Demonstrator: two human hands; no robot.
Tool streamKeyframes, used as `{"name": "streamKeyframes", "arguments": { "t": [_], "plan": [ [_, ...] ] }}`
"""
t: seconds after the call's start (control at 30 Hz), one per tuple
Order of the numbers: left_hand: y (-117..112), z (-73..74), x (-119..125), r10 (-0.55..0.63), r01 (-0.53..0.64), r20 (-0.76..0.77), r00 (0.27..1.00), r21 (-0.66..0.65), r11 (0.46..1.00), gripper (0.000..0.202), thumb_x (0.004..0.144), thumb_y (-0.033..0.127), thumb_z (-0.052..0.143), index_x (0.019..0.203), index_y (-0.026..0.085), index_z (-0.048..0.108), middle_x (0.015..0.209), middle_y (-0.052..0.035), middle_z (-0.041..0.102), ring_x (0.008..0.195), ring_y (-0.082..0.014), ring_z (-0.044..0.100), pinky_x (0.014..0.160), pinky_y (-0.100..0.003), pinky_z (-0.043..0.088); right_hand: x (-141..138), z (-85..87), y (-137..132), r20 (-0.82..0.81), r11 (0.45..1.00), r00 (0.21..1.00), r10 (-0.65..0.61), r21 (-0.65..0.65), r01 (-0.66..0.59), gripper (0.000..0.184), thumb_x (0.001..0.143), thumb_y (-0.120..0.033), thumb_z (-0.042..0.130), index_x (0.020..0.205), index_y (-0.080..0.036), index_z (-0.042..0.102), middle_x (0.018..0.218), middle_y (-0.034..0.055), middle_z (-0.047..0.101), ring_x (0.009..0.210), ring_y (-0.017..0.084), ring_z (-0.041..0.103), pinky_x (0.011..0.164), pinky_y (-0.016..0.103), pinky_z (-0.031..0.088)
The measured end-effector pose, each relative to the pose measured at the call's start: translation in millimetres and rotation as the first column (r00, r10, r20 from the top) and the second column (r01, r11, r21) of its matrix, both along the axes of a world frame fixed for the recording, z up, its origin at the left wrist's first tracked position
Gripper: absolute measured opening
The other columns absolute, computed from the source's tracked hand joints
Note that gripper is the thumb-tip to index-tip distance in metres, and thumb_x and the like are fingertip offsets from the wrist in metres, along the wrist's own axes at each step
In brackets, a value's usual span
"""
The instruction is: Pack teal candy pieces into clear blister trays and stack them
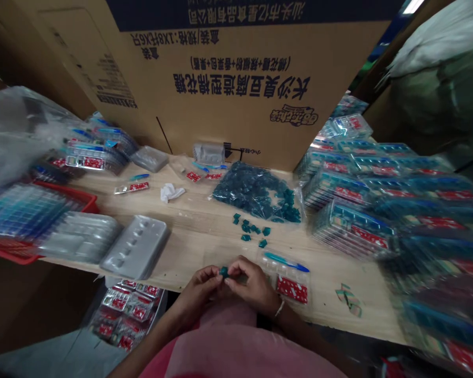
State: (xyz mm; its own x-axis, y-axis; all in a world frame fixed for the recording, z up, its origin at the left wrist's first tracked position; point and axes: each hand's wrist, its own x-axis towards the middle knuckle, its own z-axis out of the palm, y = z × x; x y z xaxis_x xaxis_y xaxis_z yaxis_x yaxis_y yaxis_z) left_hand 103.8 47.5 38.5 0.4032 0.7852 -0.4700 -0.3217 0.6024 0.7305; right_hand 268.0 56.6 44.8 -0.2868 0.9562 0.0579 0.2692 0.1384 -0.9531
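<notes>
Between the fingertips of my left hand (205, 282) and my right hand (251, 282) is a small dark teal piece (224, 271), pinched from both sides above the table's front edge. Beside my right hand lies a clear plastic tray (270, 269) holding a blue pen (287, 261) and a red card with white dots (292, 289). Several loose teal pieces (246, 227) are scattered beyond my hands. Behind them sits a clear bag (256, 191) full of the same pieces. What these pieces are made of I cannot make out.
Stacks of filled trays (352, 228) crowd the right side. Nested clear trays (136, 247) and a red basket (89, 199) stand at left. A big cardboard box (236, 115) walls off the back. Green strips (349, 299) and a crumpled tissue (171, 192) lie on the wooden table (193, 231).
</notes>
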Motion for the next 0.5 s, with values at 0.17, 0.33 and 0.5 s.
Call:
{"name": "streamKeyframes", "arguments": {
  "t": [0.17, 0.33, 0.5],
  "plan": [
    [9, 6.1, -6, -0.023, 0.071, -0.242, 0.970, 0.190, 0.979, 0.028, 0.074, 0.043, 0.062, 0.078, 0.015, 0.066, 0.066, -0.0009, 0.060, 0.058, -0.0101, 0.050, 0.055, -0.021, 0.036, 0, -3.7, 11, 0.119, 0.984, 0.990, -0.072, 0.169, 0.052, 0.007, 0.072, -0.014, 0.056, 0.074, -0.020, 0.056, 0.074, 0.0000, 0.058, 0.065, 0.011, 0.056, 0.060, 0.022, 0.046],
    [26, -9.1, -30, 0.281, 0.352, -0.682, 0.675, 0.633, 0.690, 0.018, 0.078, 0.027, 0.057, 0.088, 0.019, 0.069, 0.085, -0.0063, 0.066, 0.081, -0.0183, 0.055, 0.074, -0.030, 0.041, 9, -16.7, 29, 0.382, 0.983, 0.924, -0.026, 0.177, -0.046, 0.009, 0.074, -0.013, 0.060, 0.082, -0.019, 0.060, 0.077, 0.0012, 0.064, 0.069, 0.013, 0.060, 0.065, 0.024, 0.045],
    [31, -36.6, -38, 0.378, 0.580, -0.754, 0.537, 0.655, 0.484, 0.016, 0.083, 0.022, 0.054, 0.087, 0.020, 0.069, 0.085, -0.0057, 0.067, 0.081, -0.0174, 0.055, 0.076, -0.031, 0.041, -4, -25.4, 29, 0.544, 0.898, 0.823, 0.165, 0.262, -0.353, 0.002, 0.079, -0.018, 0.063, 0.081, -0.019, 0.064, 0.080, 0.0031, 0.067, 0.079, 0.016, 0.058, 0.073, 0.027, 0.042]
  ]
}}
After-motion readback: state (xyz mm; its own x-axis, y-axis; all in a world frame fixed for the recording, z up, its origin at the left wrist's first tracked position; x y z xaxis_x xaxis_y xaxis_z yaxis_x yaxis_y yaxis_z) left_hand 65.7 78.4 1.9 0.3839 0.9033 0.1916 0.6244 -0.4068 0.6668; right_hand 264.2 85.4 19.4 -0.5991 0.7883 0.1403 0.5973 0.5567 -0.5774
